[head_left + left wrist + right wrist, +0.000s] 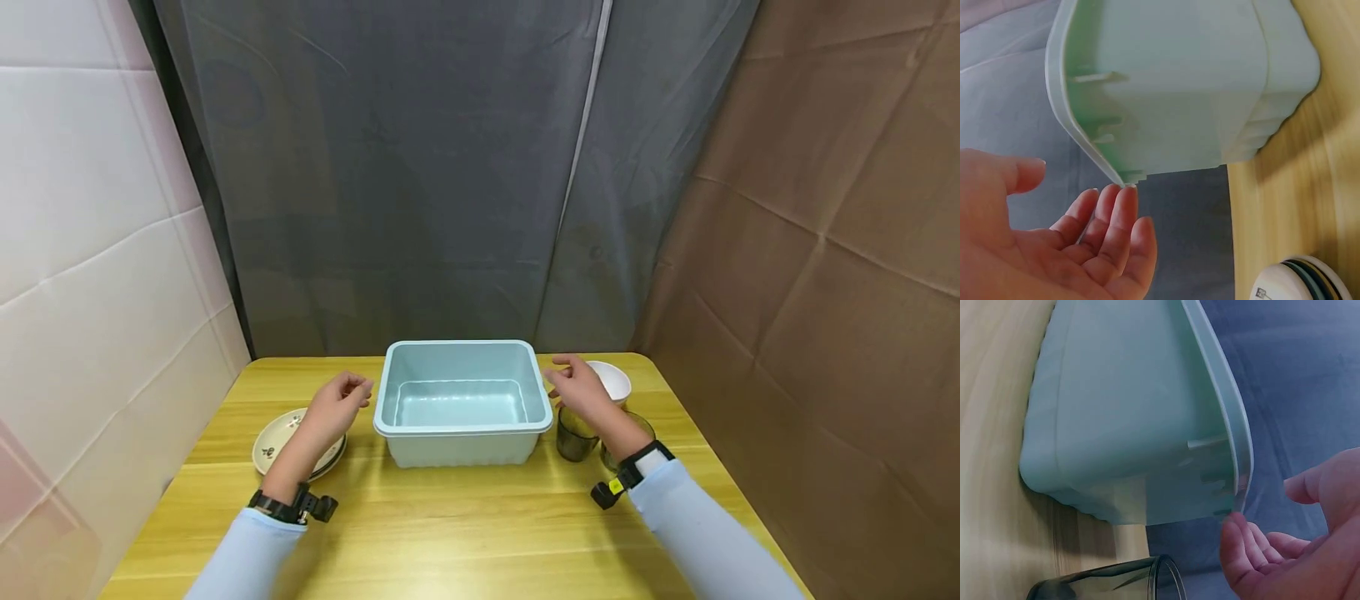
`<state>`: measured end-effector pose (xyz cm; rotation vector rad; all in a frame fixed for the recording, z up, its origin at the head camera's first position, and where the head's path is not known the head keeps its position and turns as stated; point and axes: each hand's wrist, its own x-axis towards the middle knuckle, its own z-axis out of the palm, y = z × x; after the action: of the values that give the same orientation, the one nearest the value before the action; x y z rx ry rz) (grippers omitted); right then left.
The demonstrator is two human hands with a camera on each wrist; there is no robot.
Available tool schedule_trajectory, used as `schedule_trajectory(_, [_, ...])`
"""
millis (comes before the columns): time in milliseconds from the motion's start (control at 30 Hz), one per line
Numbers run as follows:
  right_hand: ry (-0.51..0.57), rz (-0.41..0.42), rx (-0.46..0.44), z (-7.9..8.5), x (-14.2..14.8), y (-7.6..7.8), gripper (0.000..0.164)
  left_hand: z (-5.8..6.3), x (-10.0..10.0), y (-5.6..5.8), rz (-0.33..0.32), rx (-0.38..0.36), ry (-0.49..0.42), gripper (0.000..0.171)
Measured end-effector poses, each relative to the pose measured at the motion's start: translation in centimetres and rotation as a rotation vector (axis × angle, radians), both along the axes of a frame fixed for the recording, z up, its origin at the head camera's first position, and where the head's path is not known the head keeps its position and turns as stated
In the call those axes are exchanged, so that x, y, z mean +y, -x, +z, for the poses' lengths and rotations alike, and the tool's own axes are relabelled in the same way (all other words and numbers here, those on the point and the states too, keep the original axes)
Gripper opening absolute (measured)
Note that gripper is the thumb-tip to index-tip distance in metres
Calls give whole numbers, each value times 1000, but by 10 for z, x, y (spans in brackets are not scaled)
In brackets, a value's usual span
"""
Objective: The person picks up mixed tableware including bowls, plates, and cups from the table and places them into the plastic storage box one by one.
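Note:
A light blue-green plastic basin (463,450) stands upright in the middle of the table, with nothing inside. Left of it hovers my left hand (339,408), fingers loosely bent and holding nothing; in the left wrist view its fingertips (1125,194) are near the basin's rim. My right hand (581,390) is off the basin's right side, also holding nothing, its fingertips (1235,525) close to the rim in the right wrist view. Whether either hand touches the rim, I cannot tell. Below my left forearm lie stacked plates (273,442), partly hidden.
Under my right arm stand a dark glass (573,442) and a second glass (643,422), partly covered by the arm. Behind them is a white bowl (611,382). The wooden table (450,533) meets a grey curtain (390,208) at the back.

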<state>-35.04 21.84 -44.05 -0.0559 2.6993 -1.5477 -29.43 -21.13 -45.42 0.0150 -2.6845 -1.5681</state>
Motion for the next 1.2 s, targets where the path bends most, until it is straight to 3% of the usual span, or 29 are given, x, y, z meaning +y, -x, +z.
schedule_trajectory(233, [118, -32, 93, -3, 15, -43, 41, -4, -4, -30, 23, 32, 11, 45])
schedule_trajectory(400, [232, -34, 119, -8, 19, -68, 32, -11, -6, -46, 38, 42, -3, 38])
schedule_trajectory(633, [269, -63, 121, -24, 17, -88, 35, -31, -5, -62, 40, 49, -53, 28])
schedule_trajectory(833, [281, -33, 157, -47, 19, -97, 35, -46, 1, -74, 43, 68, -139, 21])
schedule_trajectory(1033, [292, -7, 177, -67, 17, -106, 29, -56, 6, -81, 62, 66, -223, 19])
schedule_trajectory(1200, [297, -16, 180, -75, 14, -108, 27, -61, 8, -82, 71, 53, -242, 16])
